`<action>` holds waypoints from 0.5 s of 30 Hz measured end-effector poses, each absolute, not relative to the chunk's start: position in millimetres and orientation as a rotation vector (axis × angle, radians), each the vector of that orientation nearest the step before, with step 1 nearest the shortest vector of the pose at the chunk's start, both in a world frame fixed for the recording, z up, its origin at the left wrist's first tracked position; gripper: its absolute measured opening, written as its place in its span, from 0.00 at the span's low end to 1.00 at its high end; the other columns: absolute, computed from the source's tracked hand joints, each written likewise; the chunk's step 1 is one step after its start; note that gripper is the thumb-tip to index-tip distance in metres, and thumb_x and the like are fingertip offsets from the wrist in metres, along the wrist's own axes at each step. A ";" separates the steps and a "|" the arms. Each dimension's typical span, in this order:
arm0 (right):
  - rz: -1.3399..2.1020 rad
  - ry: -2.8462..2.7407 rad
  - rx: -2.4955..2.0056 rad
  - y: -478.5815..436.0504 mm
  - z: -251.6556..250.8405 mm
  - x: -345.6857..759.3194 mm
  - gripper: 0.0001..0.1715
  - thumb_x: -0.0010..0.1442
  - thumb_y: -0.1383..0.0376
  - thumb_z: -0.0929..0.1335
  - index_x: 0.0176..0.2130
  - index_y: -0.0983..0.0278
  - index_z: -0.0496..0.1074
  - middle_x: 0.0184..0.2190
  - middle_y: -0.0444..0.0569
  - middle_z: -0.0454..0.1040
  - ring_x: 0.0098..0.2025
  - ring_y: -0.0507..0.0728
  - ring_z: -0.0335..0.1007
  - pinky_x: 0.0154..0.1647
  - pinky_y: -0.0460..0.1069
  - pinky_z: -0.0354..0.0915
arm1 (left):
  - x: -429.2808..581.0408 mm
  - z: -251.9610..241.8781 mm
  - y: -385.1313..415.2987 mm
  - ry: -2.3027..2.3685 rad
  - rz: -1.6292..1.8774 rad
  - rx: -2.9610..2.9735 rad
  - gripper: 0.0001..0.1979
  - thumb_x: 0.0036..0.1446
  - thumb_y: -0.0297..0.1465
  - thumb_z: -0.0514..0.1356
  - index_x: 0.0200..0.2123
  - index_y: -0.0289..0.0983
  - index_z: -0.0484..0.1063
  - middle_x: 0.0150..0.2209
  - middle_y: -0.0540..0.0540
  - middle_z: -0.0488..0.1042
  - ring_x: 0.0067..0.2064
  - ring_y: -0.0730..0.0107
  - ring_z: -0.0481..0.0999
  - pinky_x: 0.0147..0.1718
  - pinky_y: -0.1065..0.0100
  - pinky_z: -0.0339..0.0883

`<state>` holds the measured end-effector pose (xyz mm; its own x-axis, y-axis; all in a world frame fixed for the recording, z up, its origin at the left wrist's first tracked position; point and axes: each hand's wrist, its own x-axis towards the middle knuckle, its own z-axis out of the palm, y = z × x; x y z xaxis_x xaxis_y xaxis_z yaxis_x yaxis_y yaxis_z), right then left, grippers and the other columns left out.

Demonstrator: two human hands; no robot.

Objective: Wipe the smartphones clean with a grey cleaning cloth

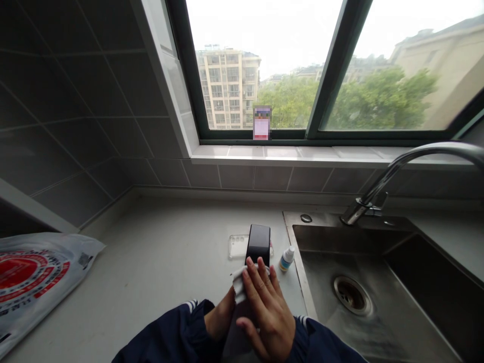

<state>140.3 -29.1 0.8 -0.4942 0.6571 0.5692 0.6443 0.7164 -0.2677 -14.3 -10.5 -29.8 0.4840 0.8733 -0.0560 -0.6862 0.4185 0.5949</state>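
Observation:
My right hand (pixel 266 310) lies palm down with fingers stretched out, pressing a white cloth (pixel 239 285) against a dark, flat, glossy slab (pixel 239 338) that looks like a phone. At the slab's left side is my left hand (pixel 221 312), closed around its edge, most of its fingers hidden. Just beyond the fingertips, a black phone-like piece (pixel 259 242) shows; whether it joins the lower slab I cannot tell. Beneath that piece lies a clear phone case (pixel 238 247). A small white-capped bottle (pixel 287 259) with a blue and yellow label stands right of my fingers.
To the right is a steel sink (pixel 298 282) with a drain (pixel 352 296) and a curved tap (pixel 378 184). A white plastic bag with red print (pixel 41 272) rests on the pale counter (pixel 162 242) at left. Behind runs a tiled window sill (pixel 280 153) below the window.

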 end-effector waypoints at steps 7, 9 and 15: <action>-0.001 -2.519 -0.830 -34.3 -3.8 130.2 0.42 0.69 0.49 0.60 0.69 0.71 0.48 0.70 0.55 0.45 0.72 0.67 0.38 0.71 0.61 0.33 | -20.8 -10.1 8.7 0.457 0.845 0.197 0.35 0.59 0.55 0.51 0.45 0.28 0.78 0.38 0.35 0.81 0.44 0.57 0.80 0.52 0.62 0.65; -0.030 -2.554 -0.789 -36.1 -5.6 128.6 0.42 0.69 0.47 0.59 0.69 0.69 0.48 0.70 0.53 0.46 0.72 0.66 0.38 0.71 0.60 0.33 | -24.1 -7.6 11.9 0.482 0.861 0.175 0.37 0.59 0.56 0.51 0.47 0.27 0.76 0.33 0.37 0.81 0.35 0.61 0.81 0.43 0.63 0.69; -0.068 -2.400 -0.995 -30.5 -11.9 132.3 0.45 0.69 0.47 0.55 0.70 0.76 0.44 0.70 0.62 0.42 0.71 0.72 0.36 0.70 0.64 0.36 | -16.6 -30.1 4.1 0.250 0.879 0.382 0.23 0.64 0.45 0.52 0.50 0.36 0.77 0.54 0.44 0.76 0.61 0.62 0.69 0.65 0.65 0.48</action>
<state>132.3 -30.5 -11.9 -0.5843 0.6428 0.4954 0.6700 0.7265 -0.1525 -16.6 4.1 -30.1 0.6152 0.7864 -0.0563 -0.6986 0.5768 0.4234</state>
